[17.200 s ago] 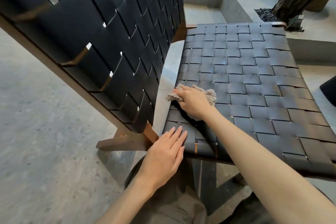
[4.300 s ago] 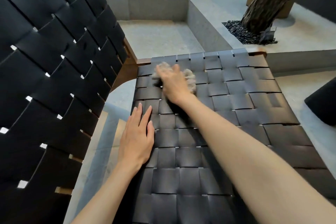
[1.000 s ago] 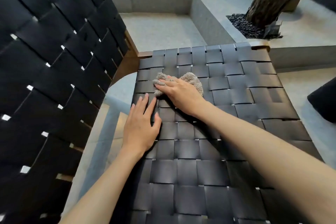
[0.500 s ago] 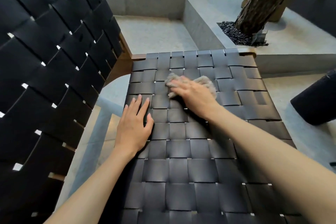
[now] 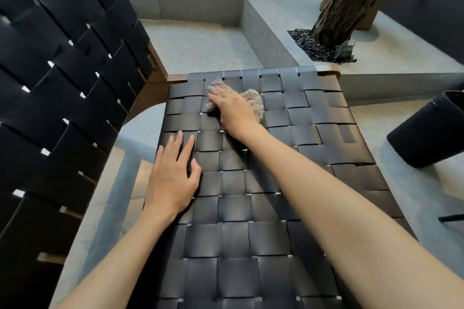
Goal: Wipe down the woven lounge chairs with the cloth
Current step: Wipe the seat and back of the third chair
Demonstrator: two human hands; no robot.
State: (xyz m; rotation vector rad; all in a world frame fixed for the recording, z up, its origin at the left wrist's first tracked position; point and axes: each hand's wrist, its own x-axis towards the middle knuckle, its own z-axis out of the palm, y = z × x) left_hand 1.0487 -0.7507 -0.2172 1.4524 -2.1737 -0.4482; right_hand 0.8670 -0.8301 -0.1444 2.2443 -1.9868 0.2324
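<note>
Right hand (image 5: 236,110) presses cloth (image 5: 254,98) with flat fingers at seat's (image 5: 238,233) far edge; left hand (image 5: 173,178) rests flat nearer, holding nothing

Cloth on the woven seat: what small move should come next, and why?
Probably sweep the cloth rightward along the far rows: the right hand presses it near the far left corner of the seat, the strips to its right lie uncovered, and the left hand rests flat.
</note>
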